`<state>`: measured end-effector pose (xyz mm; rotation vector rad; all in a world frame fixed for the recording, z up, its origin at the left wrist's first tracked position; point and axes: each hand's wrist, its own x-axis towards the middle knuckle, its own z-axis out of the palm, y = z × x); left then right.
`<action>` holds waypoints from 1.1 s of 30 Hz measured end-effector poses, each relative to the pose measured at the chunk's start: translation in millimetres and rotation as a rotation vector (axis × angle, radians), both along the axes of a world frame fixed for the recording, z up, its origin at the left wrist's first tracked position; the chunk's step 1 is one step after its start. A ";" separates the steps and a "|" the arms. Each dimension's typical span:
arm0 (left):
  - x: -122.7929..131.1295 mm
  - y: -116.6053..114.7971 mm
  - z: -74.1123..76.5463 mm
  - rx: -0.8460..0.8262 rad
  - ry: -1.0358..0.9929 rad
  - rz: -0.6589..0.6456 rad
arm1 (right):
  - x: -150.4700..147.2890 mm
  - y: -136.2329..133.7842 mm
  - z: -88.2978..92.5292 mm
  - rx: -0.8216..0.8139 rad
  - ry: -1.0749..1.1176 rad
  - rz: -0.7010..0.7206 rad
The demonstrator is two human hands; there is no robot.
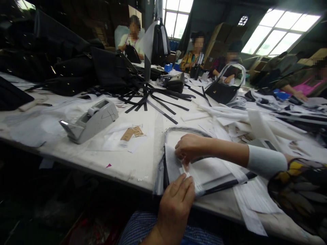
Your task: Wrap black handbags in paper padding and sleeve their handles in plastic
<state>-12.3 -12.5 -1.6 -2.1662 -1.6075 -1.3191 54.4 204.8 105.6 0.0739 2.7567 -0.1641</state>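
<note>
On the near table edge lies a black handbag [224,186], its handle [176,129] wrapped in clear plastic and its face covered with white sheets [214,170]. My left hand [177,200] comes up from below, its fingers pressed together on a small crumpled white strip [187,172] at the bag's near side. From the right, my right hand [190,148] reaches across the bag. Its fingers are bent down in a pinch on the upper end of that same strip. Both fingertips' exact grip is partly hidden.
Left stand a grey tape dispenser [94,119] and brown tags [131,133]. Black straps [153,97] spread mid-table, beside piled black bags [68,68]. White packing strips [255,122] crowd the right; another handbag [222,90] stands behind. Several co-workers sit across the table.
</note>
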 end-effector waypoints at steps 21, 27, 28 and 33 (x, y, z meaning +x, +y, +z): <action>1.5 1.6 -0.7 0.099 0.038 0.046 | 51.3 -8.6 -16.5 -0.376 0.065 -0.583; 4.6 2.4 -3.0 0.125 -0.008 0.018 | 46.3 -6.9 -30.8 -0.448 0.047 -0.709; 4.2 2.3 -2.4 0.131 -0.015 0.005 | 45.2 -4.5 -31.7 -0.463 0.049 -0.720; 2.5 1.7 2.7 0.177 -0.071 -0.003 | 43.8 -3.4 -27.2 -0.528 0.094 -0.829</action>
